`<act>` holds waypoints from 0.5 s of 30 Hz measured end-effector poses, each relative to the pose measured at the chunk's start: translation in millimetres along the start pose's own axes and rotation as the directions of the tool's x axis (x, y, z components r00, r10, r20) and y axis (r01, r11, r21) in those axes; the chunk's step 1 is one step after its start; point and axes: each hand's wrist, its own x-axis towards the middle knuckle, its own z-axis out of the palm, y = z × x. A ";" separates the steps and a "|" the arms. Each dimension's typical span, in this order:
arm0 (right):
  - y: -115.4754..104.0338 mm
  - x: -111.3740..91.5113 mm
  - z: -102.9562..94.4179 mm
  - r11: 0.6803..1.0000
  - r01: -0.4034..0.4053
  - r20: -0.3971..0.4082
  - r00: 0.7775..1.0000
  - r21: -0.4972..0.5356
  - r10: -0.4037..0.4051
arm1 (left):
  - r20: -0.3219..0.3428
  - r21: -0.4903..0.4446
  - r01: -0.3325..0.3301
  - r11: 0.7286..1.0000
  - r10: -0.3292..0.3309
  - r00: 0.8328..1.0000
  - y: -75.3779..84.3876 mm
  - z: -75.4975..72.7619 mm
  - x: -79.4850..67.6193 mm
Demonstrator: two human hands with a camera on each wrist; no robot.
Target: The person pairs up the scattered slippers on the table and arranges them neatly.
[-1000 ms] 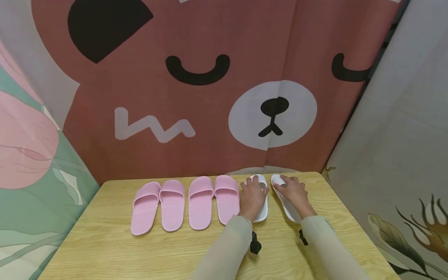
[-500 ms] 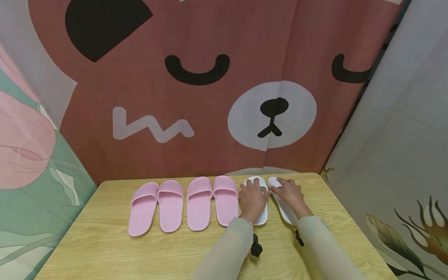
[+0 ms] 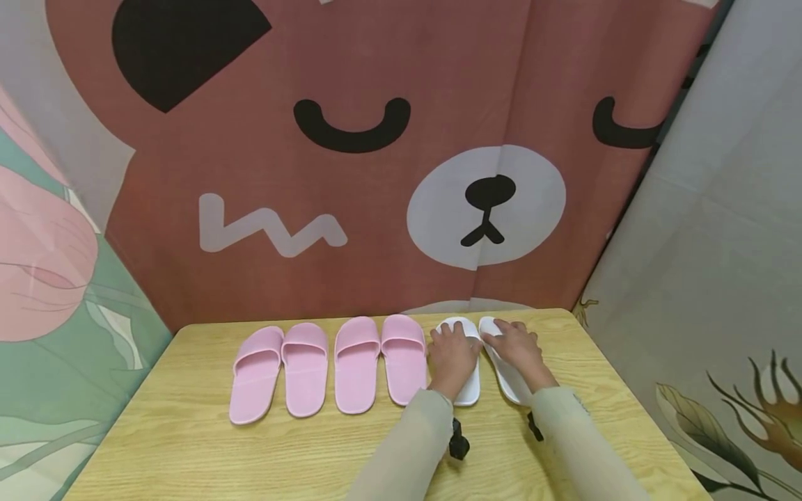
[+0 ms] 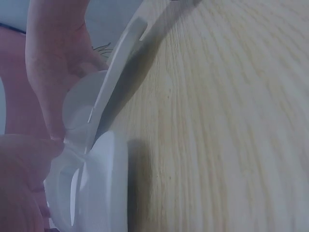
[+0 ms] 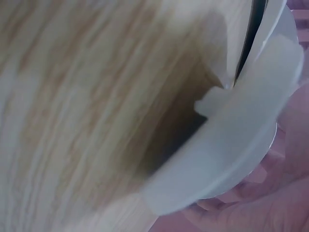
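Two white slippers are at the right end of the row. My left hand [image 3: 452, 358] holds the left white slipper [image 3: 468, 394] over its strap, with fingers spread across the top and sides. My right hand [image 3: 519, 352] grips the right white slipper [image 3: 508, 378] by the strap. In the left wrist view that right slipper [image 4: 112, 79] leans on its edge, while the left slipper [image 4: 108, 186] lies lower in the picture, close against it. The right wrist view shows the slipper's sole edge [image 5: 231, 130] tilted up, casting a shadow on the wood. Both palms are hidden.
Two pairs of pink slippers, one pair [image 3: 278, 376] at the left and another [image 3: 380, 365] in the middle, stand on the wooden table [image 3: 282, 459]. A bear-print curtain [image 3: 376, 278] hangs behind the table. Patterned cloth [image 3: 708, 278] hangs along the right.
The right hand has moved slightly left with its white slipper, narrowing the gap to the left one. The head view has shifted a little; the pink slippers stay put.
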 end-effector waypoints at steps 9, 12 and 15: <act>-0.3 0.0 -0.4 0.999 0.016 0.010 1.000 -0.029 -0.016 | 0.045 -0.013 -0.023 1.000 0.023 0.999 -2.2 1.9 2.0; 2.4 0.5 -1.9 0.999 0.017 0.008 1.000 -0.038 -0.017 | 0.072 -0.011 -0.043 0.999 0.044 0.996 -1.5 2.3 3.4; 6.0 0.6 -4.9 0.999 0.017 0.006 1.000 -0.050 -0.017 | 0.098 -0.017 -0.066 0.998 0.067 0.993 0.3 0.9 4.8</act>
